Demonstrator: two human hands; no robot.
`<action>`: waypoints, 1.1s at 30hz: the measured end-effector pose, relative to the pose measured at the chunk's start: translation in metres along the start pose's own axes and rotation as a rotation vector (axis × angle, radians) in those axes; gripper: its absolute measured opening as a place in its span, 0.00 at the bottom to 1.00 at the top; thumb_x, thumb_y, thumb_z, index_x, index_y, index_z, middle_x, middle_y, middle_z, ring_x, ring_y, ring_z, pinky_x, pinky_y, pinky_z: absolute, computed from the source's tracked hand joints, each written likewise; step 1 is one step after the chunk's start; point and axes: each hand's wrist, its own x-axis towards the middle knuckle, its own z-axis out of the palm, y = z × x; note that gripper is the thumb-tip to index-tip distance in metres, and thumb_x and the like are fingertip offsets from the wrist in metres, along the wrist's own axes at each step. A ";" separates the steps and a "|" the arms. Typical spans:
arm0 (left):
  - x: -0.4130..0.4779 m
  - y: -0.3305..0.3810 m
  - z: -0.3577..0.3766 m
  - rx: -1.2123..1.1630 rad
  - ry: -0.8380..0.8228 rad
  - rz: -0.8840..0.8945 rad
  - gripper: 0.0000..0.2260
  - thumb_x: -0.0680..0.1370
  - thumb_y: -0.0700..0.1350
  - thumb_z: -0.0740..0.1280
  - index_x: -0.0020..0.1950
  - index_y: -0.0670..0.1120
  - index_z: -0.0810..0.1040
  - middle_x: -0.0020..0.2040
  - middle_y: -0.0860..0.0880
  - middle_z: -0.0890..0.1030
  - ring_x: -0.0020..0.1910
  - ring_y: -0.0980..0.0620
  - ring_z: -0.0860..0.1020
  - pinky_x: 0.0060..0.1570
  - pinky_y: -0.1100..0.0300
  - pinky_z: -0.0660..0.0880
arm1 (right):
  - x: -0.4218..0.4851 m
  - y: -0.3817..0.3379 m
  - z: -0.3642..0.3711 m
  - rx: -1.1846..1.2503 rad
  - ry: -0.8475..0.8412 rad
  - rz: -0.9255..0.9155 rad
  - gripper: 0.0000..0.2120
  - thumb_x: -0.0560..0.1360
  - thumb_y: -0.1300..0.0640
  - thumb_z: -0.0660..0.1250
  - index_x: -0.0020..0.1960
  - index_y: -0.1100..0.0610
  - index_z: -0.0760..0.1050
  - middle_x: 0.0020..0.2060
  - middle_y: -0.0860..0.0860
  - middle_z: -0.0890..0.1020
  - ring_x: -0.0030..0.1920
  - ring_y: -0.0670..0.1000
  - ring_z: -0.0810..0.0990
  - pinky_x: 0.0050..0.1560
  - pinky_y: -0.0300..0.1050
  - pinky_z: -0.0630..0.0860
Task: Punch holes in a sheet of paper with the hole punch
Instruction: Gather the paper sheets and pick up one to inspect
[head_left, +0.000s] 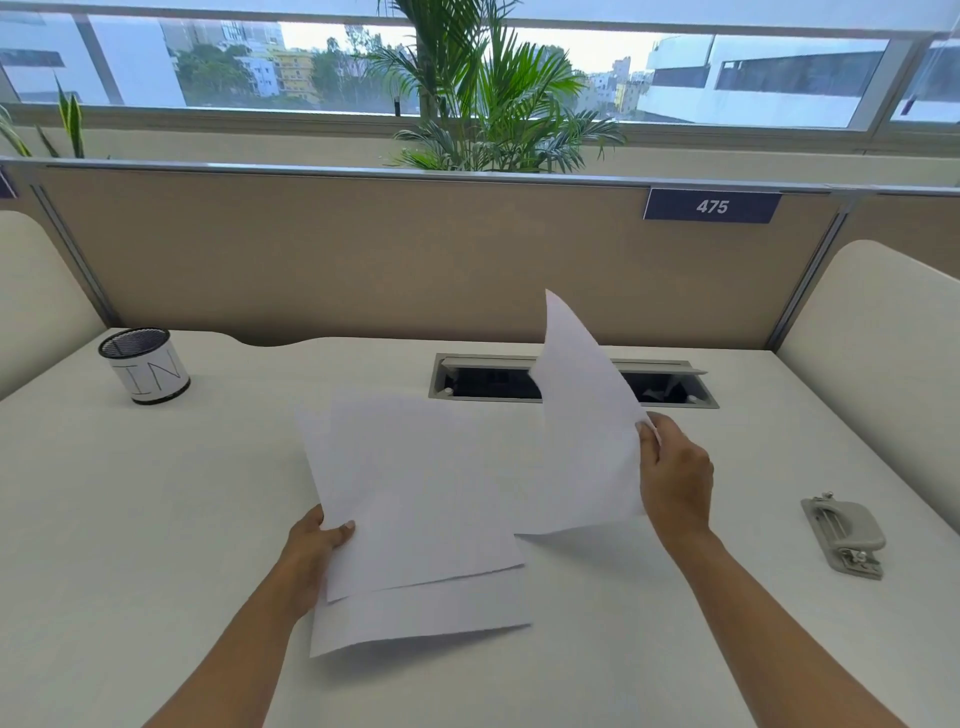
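Observation:
My right hand (674, 475) pinches the right edge of a single white sheet of paper (584, 431), which stands curled and lifted above the desk. My left hand (314, 551) grips the left edge of two more white sheets (415, 519), overlapping and raised slightly off the desk in front of me. The grey metal hole punch (844, 535) lies on the desk at the right, well apart from both hands and from all the paper.
A white desk (156, 519) with a mesh pen cup (145, 366) at the back left. An open cable tray (571, 382) is set into the desk behind the papers. A beige partition (363, 260) closes the back, with curved side panels left and right.

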 end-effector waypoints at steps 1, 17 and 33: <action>-0.001 0.003 -0.003 -0.016 -0.001 0.002 0.18 0.76 0.32 0.63 0.66 0.38 0.70 0.61 0.38 0.77 0.53 0.39 0.77 0.56 0.46 0.73 | 0.000 -0.001 -0.001 0.012 -0.002 -0.001 0.11 0.79 0.61 0.60 0.55 0.66 0.77 0.40 0.62 0.84 0.36 0.62 0.80 0.40 0.50 0.77; -0.018 0.050 -0.018 -0.185 -0.143 0.136 0.13 0.78 0.35 0.61 0.62 0.42 0.73 0.56 0.41 0.79 0.48 0.44 0.79 0.50 0.48 0.75 | -0.020 0.015 0.007 0.579 -0.291 0.486 0.10 0.80 0.55 0.58 0.51 0.59 0.77 0.41 0.52 0.80 0.40 0.52 0.77 0.39 0.43 0.72; -0.028 0.036 0.044 -0.240 -0.241 0.048 0.09 0.80 0.38 0.59 0.55 0.45 0.77 0.50 0.43 0.82 0.47 0.44 0.80 0.42 0.50 0.76 | -0.050 -0.022 0.017 1.040 -0.527 0.736 0.11 0.80 0.56 0.58 0.43 0.56 0.77 0.38 0.50 0.83 0.35 0.46 0.82 0.34 0.39 0.79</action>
